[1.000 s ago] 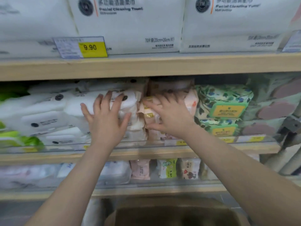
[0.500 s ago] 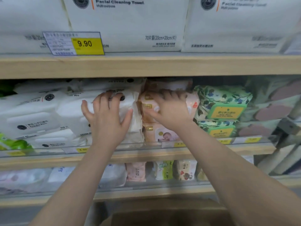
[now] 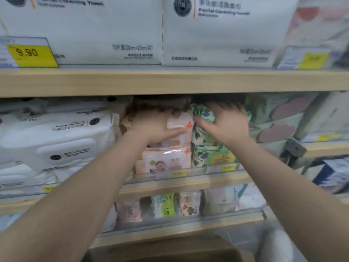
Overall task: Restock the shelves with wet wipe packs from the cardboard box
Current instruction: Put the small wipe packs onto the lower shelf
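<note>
On the middle shelf (image 3: pixel 188 183), two pink baby wet wipe packs are stacked. My left hand (image 3: pixel 151 127) holds the upper pink pack (image 3: pixel 180 122), fingers over its top and thumb across its front. The lower pink pack (image 3: pixel 164 162) lies under it. Just to the right, my right hand (image 3: pixel 228 123) grips the top green floral pack (image 3: pixel 203 113), crumpling its upper corner; another green floral pack (image 3: pixel 217 157) sits below. The brown cardboard box (image 3: pixel 170 251) is at the bottom edge, its inside dark.
Large white wipe packs (image 3: pixel 56 140) fill the middle shelf's left side. White facial towel packs (image 3: pixel 94 29) and a 9.90 price tag (image 3: pixel 28 53) sit on the top shelf. Small packs (image 3: pixel 164 205) line the lower shelf. Grey-green packs (image 3: pixel 279 121) stand at right.
Both hands moved right: the left from the white packs to the pink stack, the right from the pink stack to the green floral pack. The view shifted right too.
</note>
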`<state>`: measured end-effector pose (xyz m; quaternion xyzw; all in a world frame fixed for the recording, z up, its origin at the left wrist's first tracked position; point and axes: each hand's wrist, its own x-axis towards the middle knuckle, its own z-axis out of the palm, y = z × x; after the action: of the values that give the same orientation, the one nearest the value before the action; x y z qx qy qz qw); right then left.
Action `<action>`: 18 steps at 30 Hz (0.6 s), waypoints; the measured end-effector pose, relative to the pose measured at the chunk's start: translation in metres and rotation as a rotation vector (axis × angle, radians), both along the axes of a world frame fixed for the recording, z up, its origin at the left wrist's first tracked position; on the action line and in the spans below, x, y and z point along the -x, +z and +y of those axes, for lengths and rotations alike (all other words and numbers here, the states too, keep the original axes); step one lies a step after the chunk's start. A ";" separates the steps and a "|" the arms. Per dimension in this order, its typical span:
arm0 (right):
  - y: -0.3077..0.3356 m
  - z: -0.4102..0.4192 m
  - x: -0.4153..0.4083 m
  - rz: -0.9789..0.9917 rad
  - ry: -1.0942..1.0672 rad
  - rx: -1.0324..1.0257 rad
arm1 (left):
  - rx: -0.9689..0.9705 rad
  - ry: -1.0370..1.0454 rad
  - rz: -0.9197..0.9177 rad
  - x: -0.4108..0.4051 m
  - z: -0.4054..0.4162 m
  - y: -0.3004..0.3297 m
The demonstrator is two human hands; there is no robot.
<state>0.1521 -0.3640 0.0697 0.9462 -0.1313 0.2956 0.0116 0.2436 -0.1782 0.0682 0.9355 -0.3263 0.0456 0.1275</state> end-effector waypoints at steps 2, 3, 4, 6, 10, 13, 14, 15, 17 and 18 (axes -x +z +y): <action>-0.001 -0.004 -0.001 -0.028 -0.001 0.006 | 0.012 -0.008 -0.030 0.002 0.000 0.003; 0.000 -0.007 0.000 -0.044 0.013 0.009 | 0.011 -0.006 -0.029 0.003 0.000 0.005; 0.001 -0.010 0.000 -0.053 0.036 0.012 | 0.005 0.000 -0.020 0.004 -0.001 0.008; 0.003 -0.016 0.000 -0.056 0.091 0.003 | -0.010 0.020 0.002 0.002 -0.003 0.014; -0.001 -0.015 0.001 -0.044 0.113 0.023 | -0.060 0.026 -0.146 0.008 -0.002 0.013; -0.009 -0.008 0.001 -0.063 0.081 0.027 | -0.083 0.046 -0.233 0.016 -0.004 0.005; -0.011 -0.006 0.000 -0.061 0.069 0.029 | -0.082 0.061 -0.245 0.016 -0.006 0.002; -0.011 -0.005 -0.002 -0.054 0.054 0.027 | -0.084 0.077 -0.248 0.015 -0.008 0.001; -0.012 -0.003 -0.006 -0.057 0.016 0.024 | -0.091 0.096 -0.235 0.009 -0.011 -0.001; -0.012 -0.002 -0.008 -0.074 -0.008 0.024 | -0.088 0.100 -0.234 0.006 -0.012 -0.003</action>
<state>0.1604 -0.3661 0.0573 0.9339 -0.1317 0.3318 0.0195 0.2371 -0.1900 0.0654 0.9436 -0.2938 0.1461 0.0450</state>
